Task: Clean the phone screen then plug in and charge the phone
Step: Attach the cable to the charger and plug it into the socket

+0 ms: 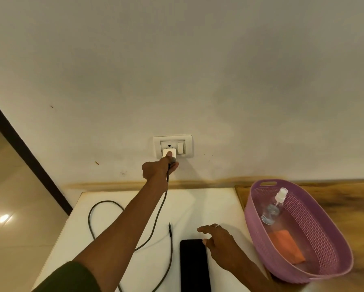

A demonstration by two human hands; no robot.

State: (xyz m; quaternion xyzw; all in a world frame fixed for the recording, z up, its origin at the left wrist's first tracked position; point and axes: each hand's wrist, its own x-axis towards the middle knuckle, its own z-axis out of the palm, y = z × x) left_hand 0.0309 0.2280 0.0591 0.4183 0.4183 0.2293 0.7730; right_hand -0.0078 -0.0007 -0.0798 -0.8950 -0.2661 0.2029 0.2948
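- The wall (198, 70) takes up most of the view, plain white, straight ahead of the outstretched left hand.
- The white table (208, 205) sits under both arms, butted against a wooden surface (349, 207) off to the right hand's outer side.
- The purple basket (259, 226) stands on that wood, just to the right of the right hand, not touching it. Lying inside it are a clear spray bottle (272, 209) and an orange cloth (287, 246).
- The phone (194, 266) lies flat on the table, screen up and dark, right under the right hand's thumb side.
- The right hand (220, 241) hovers over the phone's top right corner with fingers spread and loose, gripping nothing. Can't tell whether the thumb actually touches the phone.
- The left hand (159, 168) reaches up to the wall and pinches the white charger (169, 154), thumb and fingers clamped on it, and the charger sits in the socket (172, 146).
- The cable (105, 204) drops from the left hand, loops across the table to the left arm's outer side, and comes back.
- Its free plug end (170, 228) lies on the table just left of the phone's top, not in the phone.
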